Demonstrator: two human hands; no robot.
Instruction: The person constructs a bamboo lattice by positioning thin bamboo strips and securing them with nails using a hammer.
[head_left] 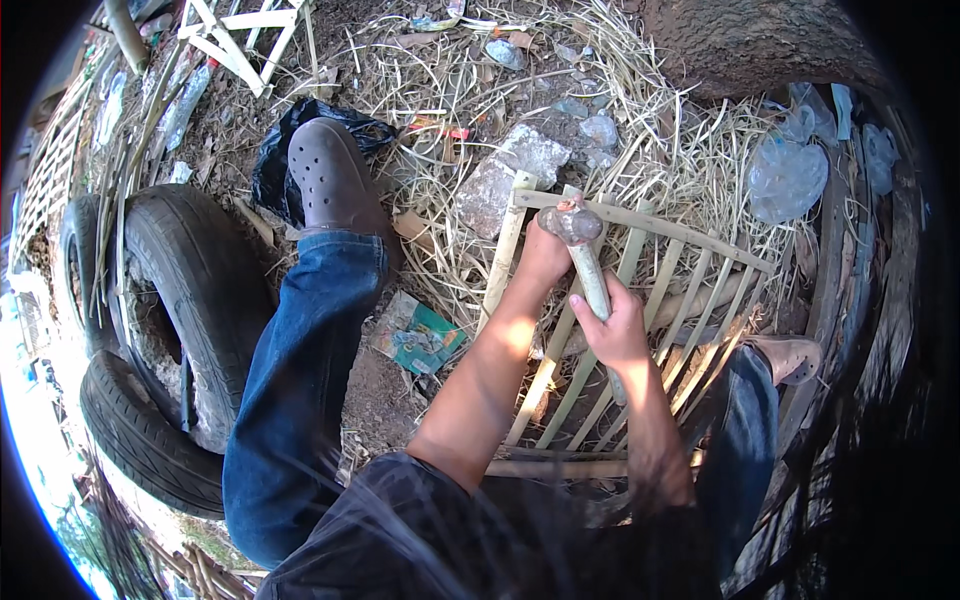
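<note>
My right hand (618, 328) is closed around the pale handle of a hammer (590, 277), its thumb lying along it. The hammer's blunt, worn head (570, 222) is over the top crossbar of a bamboo frame (655, 221). At that bar, near the frame's upper left corner, is my left hand (545, 252). The hammer head covers its fingers, so what it holds cannot be made out. Several narrow bamboo slats run from the crossbar down toward me, spaced apart like a rack. Whether the hammer touches the bar is unclear.
Worn tyres (195, 290) lie at the left. Beyond the frame sit a pale stone block (512, 175) and loose straw. My left shoe (330, 175) rests by a black plastic bag (270, 170). A tree trunk (760, 45) stands at far right, near clear plastic bags (787, 178).
</note>
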